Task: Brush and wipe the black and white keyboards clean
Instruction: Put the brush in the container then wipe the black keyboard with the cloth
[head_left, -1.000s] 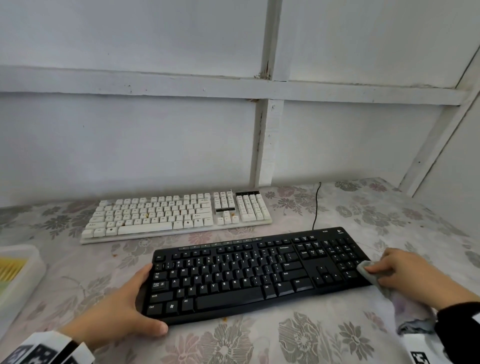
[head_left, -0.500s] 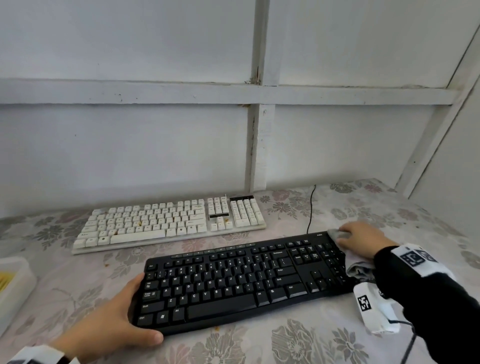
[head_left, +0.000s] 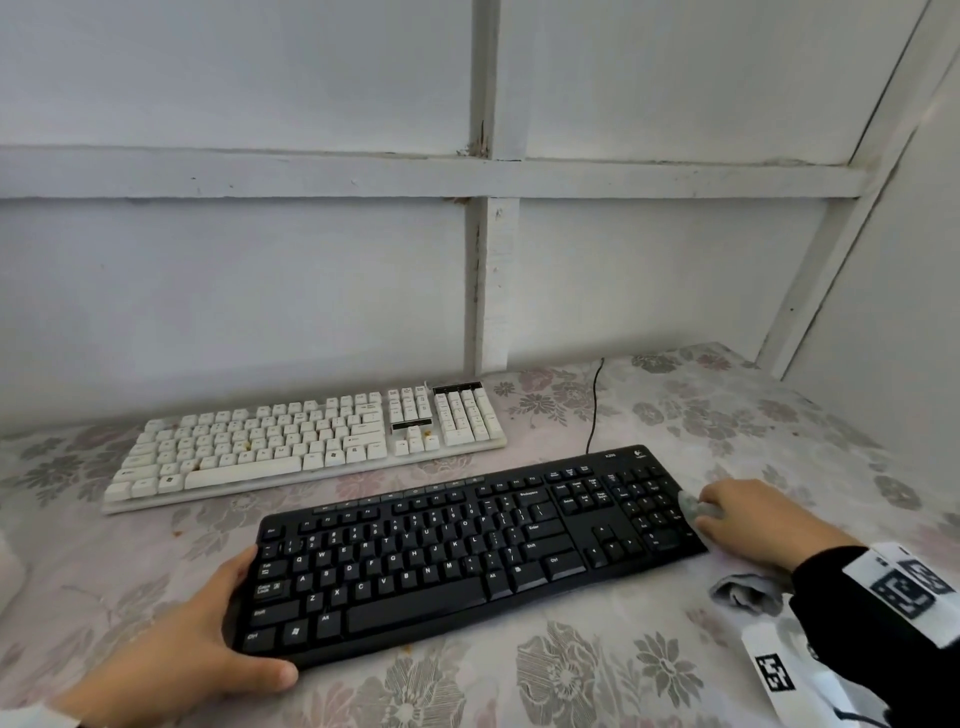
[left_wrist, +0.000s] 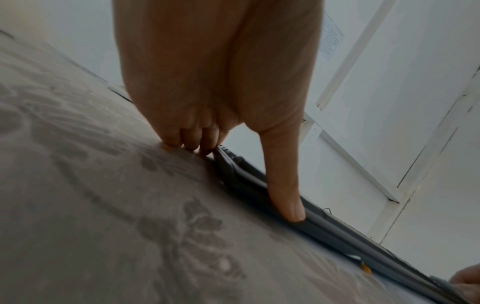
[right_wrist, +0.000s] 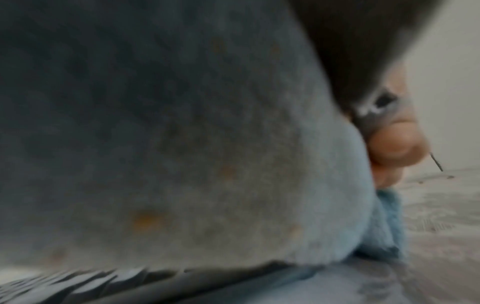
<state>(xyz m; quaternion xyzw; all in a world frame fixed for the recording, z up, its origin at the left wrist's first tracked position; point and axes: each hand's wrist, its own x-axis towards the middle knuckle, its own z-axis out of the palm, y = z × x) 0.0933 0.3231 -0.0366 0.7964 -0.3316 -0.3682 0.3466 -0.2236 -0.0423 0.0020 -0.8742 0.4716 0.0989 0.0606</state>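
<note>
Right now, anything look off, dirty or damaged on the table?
Yes: the white keyboard has orange-brown specks between its keys, so it looks not yet cleaned. The cloth gripped by the right hand carries similar orange spots. The black keyboard shows no visible damage.

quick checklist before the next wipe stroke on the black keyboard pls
1. The black keyboard is steadied: the left hand grips its front left corner. Ok.
2. Wiper in hand: the right hand holds the cloth at the keyboard's right edge. Ok.
3. The cable is out of the stroke's way: it leaves from the back edge. Ok.
4. Black keys free of dust: cannot tell.
5. The white keyboard is clean: orange specks among its keys. Not ok.
</note>
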